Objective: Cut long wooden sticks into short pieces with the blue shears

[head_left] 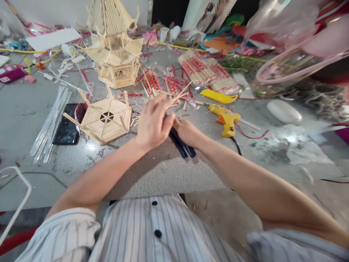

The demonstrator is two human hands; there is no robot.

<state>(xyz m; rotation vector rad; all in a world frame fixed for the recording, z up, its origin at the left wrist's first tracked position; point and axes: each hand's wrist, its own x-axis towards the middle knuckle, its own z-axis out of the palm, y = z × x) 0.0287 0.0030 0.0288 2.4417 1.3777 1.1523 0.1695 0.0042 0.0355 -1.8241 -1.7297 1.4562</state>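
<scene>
The right hand [187, 131] partly hides the dark-handled tool [179, 144].

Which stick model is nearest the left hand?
The low hexagonal frame with corner posts, beside the left hand; the tiered, roofed tower stands farther back.

One left hand [152, 125], one right hand [187, 131], one dark-handled tool [178, 145] at mid-view.
Tool shows two handles [192, 152]. 9 o'clock: one hexagonal stick piece [109, 129], at least four posts [126, 98]; one phone [65, 131]; clear rods [48, 125], several, overlapped, no firm count. 11 o'clock: one tiered stick model [120, 57]. 1 o'clock: red-printed stick packs [195, 67], at least two. 2 o'clock: one yellow cutter [218, 96]. 3 o'clock: one yellow glue gun [227, 119], one white rounded object [284, 111]. 6 o'clock: two shirt buttons [158, 233].
</scene>
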